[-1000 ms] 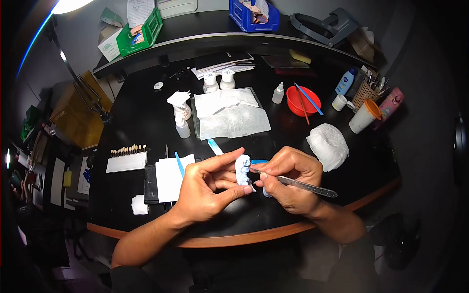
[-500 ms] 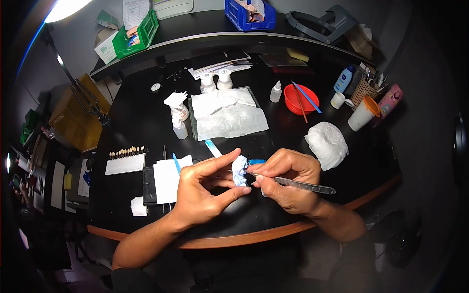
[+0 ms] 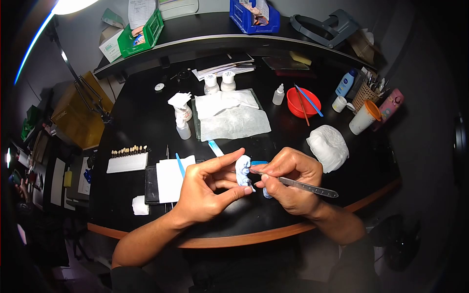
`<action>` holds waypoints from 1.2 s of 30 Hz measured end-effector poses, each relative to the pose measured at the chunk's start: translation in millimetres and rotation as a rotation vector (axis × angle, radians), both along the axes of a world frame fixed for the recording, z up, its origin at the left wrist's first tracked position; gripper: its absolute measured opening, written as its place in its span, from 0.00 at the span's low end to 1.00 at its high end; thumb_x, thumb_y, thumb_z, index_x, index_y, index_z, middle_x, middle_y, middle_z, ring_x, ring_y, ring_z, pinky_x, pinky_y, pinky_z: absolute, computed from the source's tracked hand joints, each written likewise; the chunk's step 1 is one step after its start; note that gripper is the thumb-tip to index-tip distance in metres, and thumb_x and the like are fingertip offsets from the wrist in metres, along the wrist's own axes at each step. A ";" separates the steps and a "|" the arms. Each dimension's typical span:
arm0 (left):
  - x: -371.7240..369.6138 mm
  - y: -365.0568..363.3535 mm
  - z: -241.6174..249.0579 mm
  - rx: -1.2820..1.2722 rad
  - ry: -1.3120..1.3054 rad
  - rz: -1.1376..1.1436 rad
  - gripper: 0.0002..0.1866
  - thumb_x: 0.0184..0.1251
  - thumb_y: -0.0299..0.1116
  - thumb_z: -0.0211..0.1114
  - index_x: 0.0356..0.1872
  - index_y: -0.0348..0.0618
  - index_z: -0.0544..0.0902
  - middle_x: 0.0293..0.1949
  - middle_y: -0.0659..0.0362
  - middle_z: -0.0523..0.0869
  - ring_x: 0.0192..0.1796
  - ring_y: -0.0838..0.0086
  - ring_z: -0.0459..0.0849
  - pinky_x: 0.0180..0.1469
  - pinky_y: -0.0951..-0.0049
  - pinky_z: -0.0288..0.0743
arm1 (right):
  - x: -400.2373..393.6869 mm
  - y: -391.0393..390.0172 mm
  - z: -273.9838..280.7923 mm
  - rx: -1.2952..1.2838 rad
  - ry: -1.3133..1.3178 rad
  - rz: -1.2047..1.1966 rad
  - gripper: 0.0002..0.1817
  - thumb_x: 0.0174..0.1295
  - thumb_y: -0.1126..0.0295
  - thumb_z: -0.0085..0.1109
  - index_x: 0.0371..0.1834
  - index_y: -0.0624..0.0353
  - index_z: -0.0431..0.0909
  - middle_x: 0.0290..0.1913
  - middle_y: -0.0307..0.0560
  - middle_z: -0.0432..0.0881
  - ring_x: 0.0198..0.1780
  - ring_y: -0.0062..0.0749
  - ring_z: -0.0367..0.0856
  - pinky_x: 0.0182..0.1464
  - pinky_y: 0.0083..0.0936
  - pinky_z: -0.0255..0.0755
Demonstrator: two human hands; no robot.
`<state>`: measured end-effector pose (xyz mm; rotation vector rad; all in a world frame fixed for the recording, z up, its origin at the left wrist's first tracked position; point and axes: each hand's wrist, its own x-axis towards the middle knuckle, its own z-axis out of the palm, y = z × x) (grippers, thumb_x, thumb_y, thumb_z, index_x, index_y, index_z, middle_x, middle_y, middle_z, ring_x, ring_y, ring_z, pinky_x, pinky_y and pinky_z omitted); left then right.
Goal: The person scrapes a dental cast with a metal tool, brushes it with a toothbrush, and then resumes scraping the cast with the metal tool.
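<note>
no legible text on the desk (image 3: 146,127).
print exists but resolves to nothing: the blue lotion bottle (image 3: 345,82) at the right rear carries a white mark too small to read; the white-and-green carton (image 3: 108,46) on the upper shelf shows green lettering, blurred; the paper sheet (image 3: 140,10) standing in the green bin (image 3: 141,33) has printed lines, unreadable; the metal tool (image 3: 308,186) shows small marks along its handle, not decipherable.

A bright lamp (image 3: 73,5) glares top left; fisheye edges curve and darken.
</note>
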<state>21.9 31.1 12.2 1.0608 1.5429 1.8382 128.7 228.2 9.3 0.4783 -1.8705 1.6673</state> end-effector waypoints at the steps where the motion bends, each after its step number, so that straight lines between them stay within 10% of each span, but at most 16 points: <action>1: -1.0 -0.2 -0.7 0.005 -0.047 -0.026 0.36 0.63 0.14 0.76 0.74 0.31 0.74 0.56 0.44 0.88 0.52 0.69 0.92 0.58 0.70 0.89 | 0.5 0.0 0.8 0.010 -0.011 -0.009 0.06 0.66 0.84 0.66 0.38 0.64 0.78 0.39 0.51 0.82 0.39 0.30 0.91 0.60 0.42 0.88; 7: -3.5 -0.8 0.8 0.016 -0.084 -0.046 0.36 0.62 0.15 0.76 0.73 0.31 0.75 0.54 0.47 0.89 0.52 0.71 0.91 0.55 0.73 0.89 | 0.8 2.8 7.3 -0.031 -0.062 0.011 0.05 0.66 0.84 0.65 0.36 0.65 0.78 0.36 0.51 0.82 0.37 0.30 0.90 0.59 0.43 0.88; 14: -16.0 -1.6 11.4 0.004 0.853 0.418 0.31 0.49 0.19 0.78 0.60 0.34 0.87 0.42 0.51 0.91 0.38 0.71 0.91 0.41 0.75 0.87 | 10.5 25.9 34.4 0.147 -0.363 -0.065 0.16 0.67 0.69 0.50 0.25 0.67 0.79 0.29 0.51 0.85 0.35 0.30 0.85 0.42 0.30 0.80; 16: -17.2 -3.0 12.6 -0.001 0.841 0.437 0.30 0.49 0.19 0.78 0.60 0.34 0.87 0.42 0.50 0.91 0.38 0.71 0.91 0.41 0.75 0.87 | 18.0 19.8 37.8 0.138 -0.510 0.049 0.14 0.66 0.69 0.51 0.26 0.65 0.78 0.25 0.48 0.83 0.30 0.26 0.82 0.32 0.31 0.73; 21: -21.1 -1.9 9.8 -0.039 0.745 0.419 0.33 0.48 0.18 0.78 0.63 0.33 0.85 0.40 0.56 0.89 0.39 0.78 0.89 0.42 0.77 0.87 | 18.5 -10.3 24.5 0.841 -0.459 0.200 0.11 0.62 0.67 0.60 0.29 0.65 0.78 0.21 0.58 0.82 0.22 0.60 0.82 0.30 0.47 0.78; 29: -17.6 -3.0 13.6 -0.112 0.465 0.362 0.32 0.51 0.18 0.79 0.63 0.34 0.85 0.43 0.54 0.92 0.40 0.78 0.90 0.43 0.77 0.88 | 25.4 -22.7 3.2 1.146 -0.409 0.176 0.14 0.64 0.62 0.67 0.33 0.62 0.77 0.22 0.52 0.82 0.23 0.53 0.85 0.26 0.45 0.76; 36: -19.6 -4.3 14.3 -0.186 0.403 0.288 0.32 0.54 0.18 0.79 0.64 0.33 0.83 0.44 0.54 0.91 0.42 0.78 0.90 0.46 0.77 0.89 | 20.6 11.4 27.1 0.905 -0.307 0.185 0.13 0.61 0.61 0.73 0.33 0.61 0.88 0.34 0.50 0.87 0.40 0.47 0.85 0.44 0.40 0.80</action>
